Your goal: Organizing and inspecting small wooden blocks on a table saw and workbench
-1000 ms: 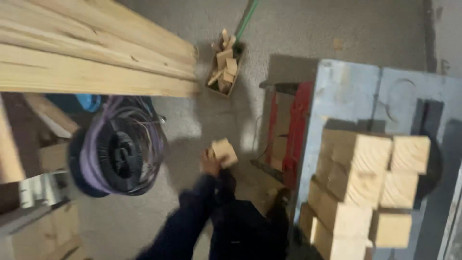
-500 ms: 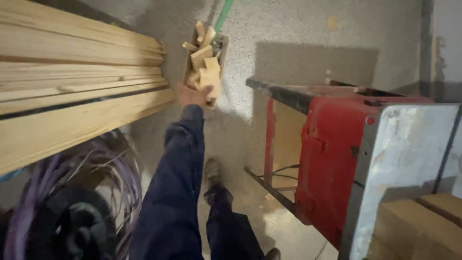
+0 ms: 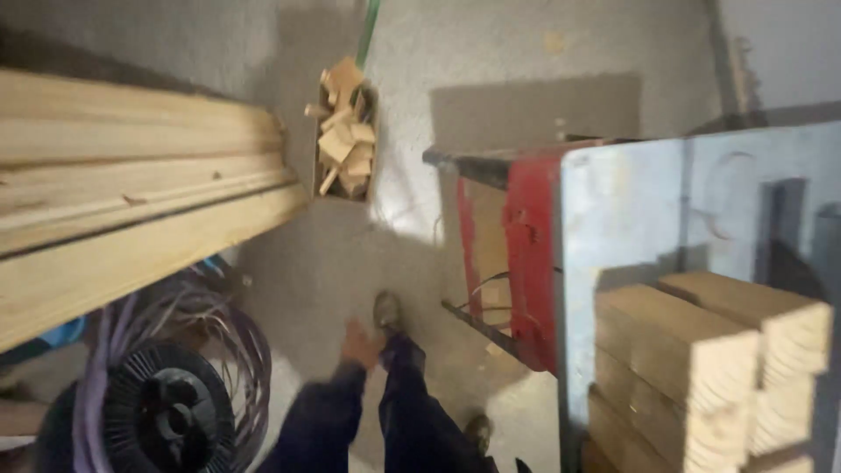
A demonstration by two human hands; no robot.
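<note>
Well apart: empty left hand (image 3: 357, 343) and floor box of wood offcuts (image 3: 343, 140).

A woodworking shop: stacked long planks (image 3: 131, 219), cut timber blocks (image 3: 701, 359) piled on a grey table (image 3: 631, 210), a box of offcuts (image 3: 343, 140), a cable reel (image 3: 158, 403), bare concrete floor (image 3: 491, 52).

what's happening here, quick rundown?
A person stands on a concrete floor, seen from a head camera. One bare hand hangs empty at their side, motion-blurred; which hand it is can't be told, and the other isn't visible. Ahead, a box of wood offcuts sits by the wall. Long planks lie to the left above a cable spool. To the right, cut wood blocks are stacked on a grey-topped red stand.
</note>
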